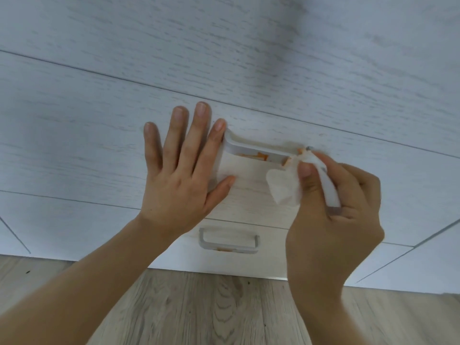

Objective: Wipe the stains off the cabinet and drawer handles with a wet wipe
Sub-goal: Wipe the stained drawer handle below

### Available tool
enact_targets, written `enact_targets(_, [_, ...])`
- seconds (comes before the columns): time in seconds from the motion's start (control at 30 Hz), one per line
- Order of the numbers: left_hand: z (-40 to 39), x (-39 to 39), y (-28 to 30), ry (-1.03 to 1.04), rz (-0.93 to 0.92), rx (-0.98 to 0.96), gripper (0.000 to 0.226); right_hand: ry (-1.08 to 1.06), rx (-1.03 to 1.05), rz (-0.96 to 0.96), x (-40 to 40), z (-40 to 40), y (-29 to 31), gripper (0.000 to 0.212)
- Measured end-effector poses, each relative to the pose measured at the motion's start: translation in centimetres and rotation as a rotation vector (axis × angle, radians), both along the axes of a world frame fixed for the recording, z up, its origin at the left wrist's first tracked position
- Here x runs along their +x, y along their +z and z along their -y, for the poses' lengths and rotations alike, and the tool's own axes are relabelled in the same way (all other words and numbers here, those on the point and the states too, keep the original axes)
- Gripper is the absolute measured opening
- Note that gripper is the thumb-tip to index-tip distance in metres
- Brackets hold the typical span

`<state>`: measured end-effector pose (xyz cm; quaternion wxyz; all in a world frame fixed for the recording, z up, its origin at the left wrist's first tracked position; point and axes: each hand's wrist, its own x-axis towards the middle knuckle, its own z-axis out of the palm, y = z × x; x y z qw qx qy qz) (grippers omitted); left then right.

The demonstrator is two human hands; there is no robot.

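Note:
A white bar handle sticks out from the pale wood-grain drawer front; orange stains show on its underside. My right hand pinches a white wet wipe against the handle's right end, and the wipe's tip is tinted orange. My left hand lies flat on the drawer front with fingers spread, its index fingertip touching the handle's left end. A second white handle on the drawer below carries orange marks along its lower bar.
Pale wood-grain cabinet panels fill the view above and to both sides, divided by thin seams. Light wooden flooring runs under the cabinet's bottom edge.

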<state>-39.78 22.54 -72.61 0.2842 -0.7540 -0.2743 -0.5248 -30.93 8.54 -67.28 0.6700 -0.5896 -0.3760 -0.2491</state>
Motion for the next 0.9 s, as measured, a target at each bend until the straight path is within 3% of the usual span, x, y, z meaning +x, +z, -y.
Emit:
enact_targets(0.43, [-0.6, -1.3, 0.4, 0.003, -0.019, 0.047, 0.071, 0.005, -0.080, 0.098, -0.8, -0.4, 0.0, 0.022])
enact_targets(0.9, [-1.4, -2.9, 0.3, -0.005, -0.022, 0.077, 0.074, 0.025, -0.039, 0.014, -1.6, -0.7, 0.4, 0.022])
